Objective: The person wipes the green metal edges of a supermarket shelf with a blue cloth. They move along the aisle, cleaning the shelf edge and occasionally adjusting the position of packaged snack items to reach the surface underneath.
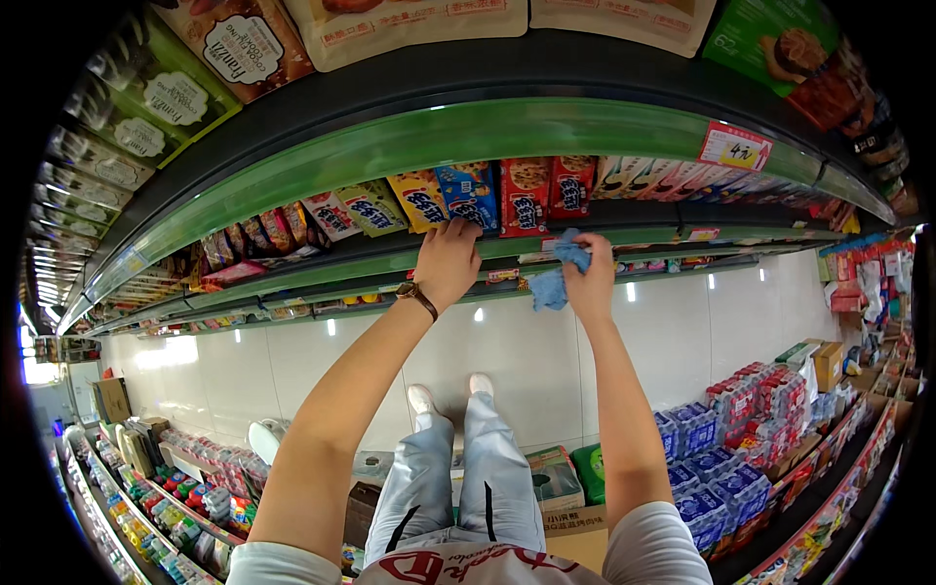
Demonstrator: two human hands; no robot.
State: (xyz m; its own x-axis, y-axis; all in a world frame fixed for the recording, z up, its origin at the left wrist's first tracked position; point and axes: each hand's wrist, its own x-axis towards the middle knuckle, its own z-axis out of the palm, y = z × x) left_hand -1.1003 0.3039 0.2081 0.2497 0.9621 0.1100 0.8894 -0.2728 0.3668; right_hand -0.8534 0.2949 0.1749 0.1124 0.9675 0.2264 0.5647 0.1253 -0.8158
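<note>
My left hand [447,259], with a watch [415,294] on its wrist, reaches to the front of a store shelf. Its bent fingers overlap the lower end of a blue cookie pack [468,191], beside a yellow pack [418,199]; whether they grip it is hidden. In my right hand [591,278] is a crumpled blue cloth [552,287], held against or just in front of the green shelf edge [638,235]. Two red cookie packs [523,194] [572,186] stand upright between the hands, further back. Green and pink-white packs [369,208] [329,214] lean at the left.
Above runs a wide green shelf rail [439,131] with a price tag [736,146], and snack boxes [175,99] stand over it. Lower shelves lie beneath my hands. Behind me, past the tiled floor [504,344], are shrink-wrapped bottle packs [720,490], cartons [574,545] and a white stool [268,439].
</note>
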